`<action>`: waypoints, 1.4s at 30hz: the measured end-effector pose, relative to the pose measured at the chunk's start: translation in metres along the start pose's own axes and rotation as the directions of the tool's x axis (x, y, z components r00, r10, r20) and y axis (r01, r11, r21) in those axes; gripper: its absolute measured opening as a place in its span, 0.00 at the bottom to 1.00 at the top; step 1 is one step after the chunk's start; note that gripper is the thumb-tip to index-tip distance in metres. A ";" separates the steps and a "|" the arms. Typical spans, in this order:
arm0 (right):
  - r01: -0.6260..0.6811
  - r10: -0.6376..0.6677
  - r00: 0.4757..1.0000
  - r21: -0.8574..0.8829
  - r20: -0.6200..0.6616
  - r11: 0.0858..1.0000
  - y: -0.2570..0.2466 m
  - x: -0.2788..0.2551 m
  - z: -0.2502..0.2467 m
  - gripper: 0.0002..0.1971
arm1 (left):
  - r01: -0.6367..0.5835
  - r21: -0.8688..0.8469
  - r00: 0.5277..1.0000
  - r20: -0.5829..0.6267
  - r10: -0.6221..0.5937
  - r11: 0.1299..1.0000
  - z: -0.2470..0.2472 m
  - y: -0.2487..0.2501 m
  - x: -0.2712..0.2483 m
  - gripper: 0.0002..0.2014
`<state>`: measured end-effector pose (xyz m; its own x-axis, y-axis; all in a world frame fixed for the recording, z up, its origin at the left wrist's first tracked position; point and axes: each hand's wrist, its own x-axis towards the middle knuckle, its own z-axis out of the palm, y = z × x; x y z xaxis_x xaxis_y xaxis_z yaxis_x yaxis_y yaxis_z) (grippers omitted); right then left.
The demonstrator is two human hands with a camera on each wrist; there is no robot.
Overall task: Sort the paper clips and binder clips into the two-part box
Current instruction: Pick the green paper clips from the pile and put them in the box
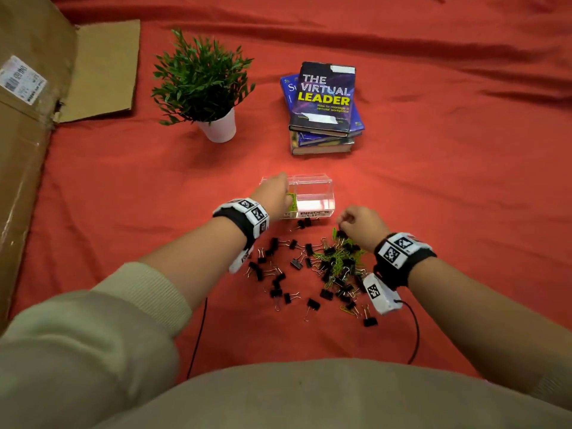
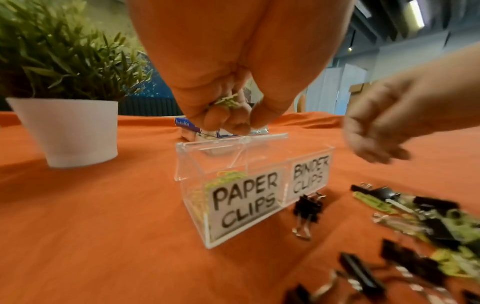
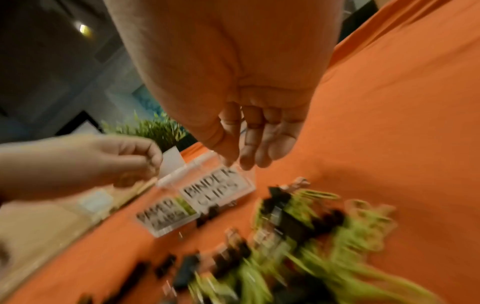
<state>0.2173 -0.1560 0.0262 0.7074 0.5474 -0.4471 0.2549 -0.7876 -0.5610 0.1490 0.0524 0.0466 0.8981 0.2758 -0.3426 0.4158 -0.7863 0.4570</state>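
The clear two-part box (image 1: 312, 178) stands on the red cloth, labelled PAPER CLIPS on its left part and BINDER CLIPS on its right (image 2: 310, 176). Green paper clips (image 2: 228, 177) lie in the left part. My left hand (image 1: 277, 188) hovers over that part, fingers curled round a small bunch of green paper clips (image 2: 228, 102). A mixed pile of black binder clips and green paper clips (image 1: 334, 264) lies in front of the box. My right hand (image 1: 346, 222) hangs over the pile's far edge, fingers (image 3: 246, 160) loose and holding nothing I can see.
A potted plant (image 1: 201, 78) in a white pot and a stack of books (image 1: 325, 100) stand behind the box. A large cardboard box (image 1: 31, 125) fills the left edge. A binder clip (image 2: 307, 207) lies against the box front. Black cables (image 1: 198, 335) trail from both wrists.
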 end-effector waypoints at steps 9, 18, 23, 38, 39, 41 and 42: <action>-0.020 0.020 1.000 -0.091 0.005 0.996 0.039 -0.038 0.041 0.10 | -0.095 0.309 0.976 -0.159 0.150 0.946 0.023 0.006 -0.005 0.13; 0.069 -0.060 0.994 -0.095 0.096 0.993 0.027 -0.027 0.017 0.03 | -0.388 0.240 0.920 0.043 0.390 0.890 0.101 0.025 -0.060 0.17; 0.089 -0.095 0.995 -0.220 -0.017 0.971 0.025 -0.003 0.014 0.12 | -0.298 0.217 0.954 0.068 0.291 0.929 0.114 0.031 -0.056 0.21; -0.049 0.048 0.999 0.143 0.009 0.988 0.061 0.006 -0.012 0.10 | -0.079 -0.021 0.992 -0.100 0.076 0.997 0.106 0.017 -0.059 0.11; -0.064 0.066 0.998 0.103 -0.010 0.993 0.064 0.009 -0.016 0.10 | -0.051 -0.033 0.992 -0.117 0.047 0.998 0.104 0.012 -0.060 0.10; -0.070 0.068 0.996 -0.026 -0.062 0.997 0.066 0.013 -0.019 0.08 | 0.003 -0.051 0.990 -0.138 -0.010 0.999 0.098 0.006 -0.061 0.08; -0.045 0.037 0.995 -0.090 -0.097 0.995 0.063 0.014 -0.017 0.07 | 0.021 -0.053 0.990 -0.139 -0.029 0.998 0.095 0.004 -0.061 0.08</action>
<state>0.2545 -0.2031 -0.0037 0.7770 0.4882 -0.3974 0.2810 -0.8339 -0.4749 0.0825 -0.0206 -0.0089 0.8970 0.3726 -0.2380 0.4420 -0.7496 0.4927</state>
